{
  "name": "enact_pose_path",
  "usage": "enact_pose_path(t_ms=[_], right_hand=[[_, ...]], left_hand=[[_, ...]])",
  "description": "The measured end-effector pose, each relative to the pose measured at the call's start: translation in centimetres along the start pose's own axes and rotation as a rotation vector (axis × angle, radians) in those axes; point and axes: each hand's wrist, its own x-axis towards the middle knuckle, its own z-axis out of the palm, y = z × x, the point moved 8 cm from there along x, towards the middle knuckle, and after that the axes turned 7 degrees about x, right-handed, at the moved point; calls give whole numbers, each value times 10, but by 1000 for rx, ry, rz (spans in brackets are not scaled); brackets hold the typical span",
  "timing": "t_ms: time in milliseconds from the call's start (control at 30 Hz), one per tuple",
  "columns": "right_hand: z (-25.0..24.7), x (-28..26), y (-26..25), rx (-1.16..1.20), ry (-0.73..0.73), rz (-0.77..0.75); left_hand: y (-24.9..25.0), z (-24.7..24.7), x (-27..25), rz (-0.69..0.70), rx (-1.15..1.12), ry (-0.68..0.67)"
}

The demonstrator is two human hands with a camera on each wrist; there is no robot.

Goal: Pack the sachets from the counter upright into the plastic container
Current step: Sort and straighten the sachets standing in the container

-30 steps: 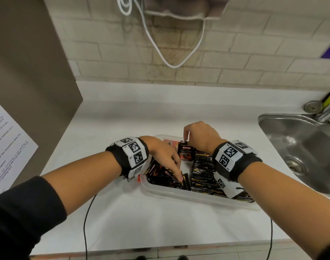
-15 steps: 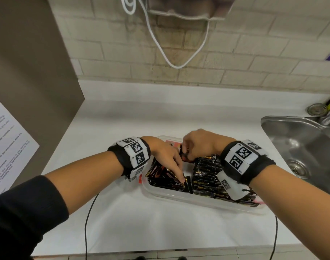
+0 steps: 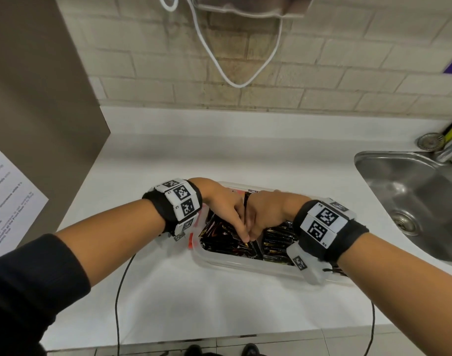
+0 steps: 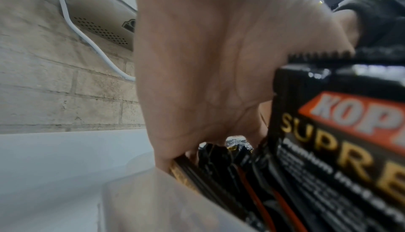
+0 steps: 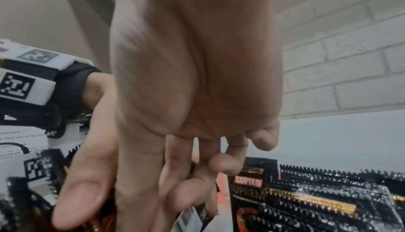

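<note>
A clear plastic container [image 3: 245,264] sits on the white counter, packed with black sachets. One group [image 3: 217,232] leans at its left, and a row [image 3: 278,240] stands on edge at its right. My left hand [image 3: 243,236] reaches down with straight fingers and presses the leaning group back. My right hand [image 3: 253,229] is right against it and pinches one sachet [image 3: 246,201] in the gap between the groups. That sachet's barcode end [image 5: 190,218] shows between my right fingers. A printed sachet [image 4: 339,149] fills the left wrist view beside my left palm [image 4: 197,62].
A steel sink [image 3: 412,201] lies to the right, with a strainer and a sponge behind it. A brown panel [image 3: 40,98] with a printed sheet [image 3: 9,201] stands at the left. A white cable [image 3: 232,80] hangs on the brick wall. Black cables [image 3: 119,291] cross the counter's front.
My right hand has moved left and down with its sachet until it touches the left hand over the gap. The left hand has stayed on the leaning sachets.
</note>
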Motion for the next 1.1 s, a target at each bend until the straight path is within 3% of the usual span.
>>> enact_pose_path(t_ms=[267, 500, 833, 1100], right_hand=[[-18, -17, -3, 190, 22, -26], [-48, -36, 1, 256, 191, -48], [-112, -57, 26, 425, 706, -181], [-83, -31, 17, 266, 721, -167]], left_hand=[[-9, 4, 4, -107, 99, -15], [-9, 6, 6, -114, 121, -19], [-3, 13, 7, -41, 146, -49], [-1, 18, 2, -50, 210, -79]])
